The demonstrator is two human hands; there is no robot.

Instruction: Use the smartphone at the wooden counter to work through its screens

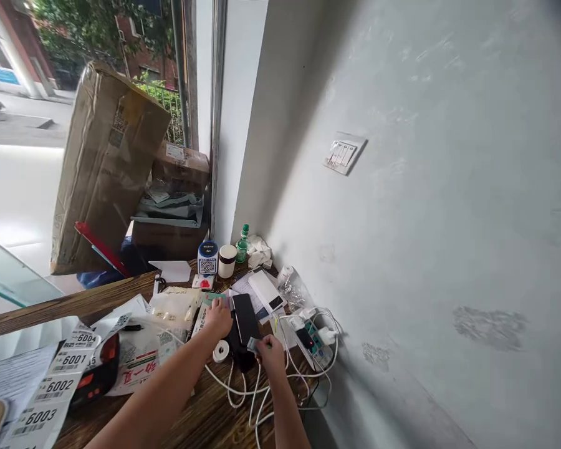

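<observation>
My left hand [218, 319] rests its fingers on a white box with a teal end [207, 299], beside a black phone [245, 317]. My right hand [271, 354] pinches a small grey-green flat piece [252, 344] at the phone's near end; what it is exactly I cannot make out. Below and between the hands lies a dark object, partly hidden. A white roll of tape or labels [221, 351] sits just under my left wrist. Behind the phone is a white power bank [266, 290] on some papers.
A power strip [315, 349] with chargers and tangled white cables [262, 391] lies by the wall at right. Numbered labels [56, 386] and a black-and-orange device [96, 374] are at left. A white jar [227, 262] and green bottle [243, 246] stand at the back.
</observation>
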